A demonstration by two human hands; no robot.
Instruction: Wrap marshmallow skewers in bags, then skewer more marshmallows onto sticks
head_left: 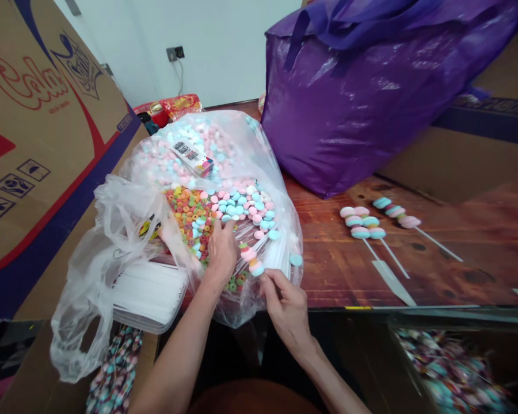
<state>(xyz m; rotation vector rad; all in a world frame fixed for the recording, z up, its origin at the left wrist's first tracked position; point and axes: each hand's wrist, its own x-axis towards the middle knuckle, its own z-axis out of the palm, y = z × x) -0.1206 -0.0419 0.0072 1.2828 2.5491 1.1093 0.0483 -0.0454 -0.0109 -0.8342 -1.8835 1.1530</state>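
My left hand (pixel 221 248) reaches into a big clear plastic bag (pixel 259 167), its fingers curled down among round pink, blue and white candies (pixel 242 204) and small multicoloured ring candies (pixel 190 215). What the fingers hold, if anything, is hidden. My right hand (pixel 285 302) pinches the stick of a half-built candy skewer (pixel 251 260) carrying a few stacked candies, held at the bag's near edge. Three finished candy skewers (pixel 373 221) lie on the wooden table (pixel 345 270) to the right.
A large purple bag (pixel 371 98) stands at the back right. A printed cardboard box (pixel 38 132) leans at the left. White sticks in a pack (pixel 149 293) lie under loose plastic. Wrapped candies fill a box (pixel 449 368) at the lower right.
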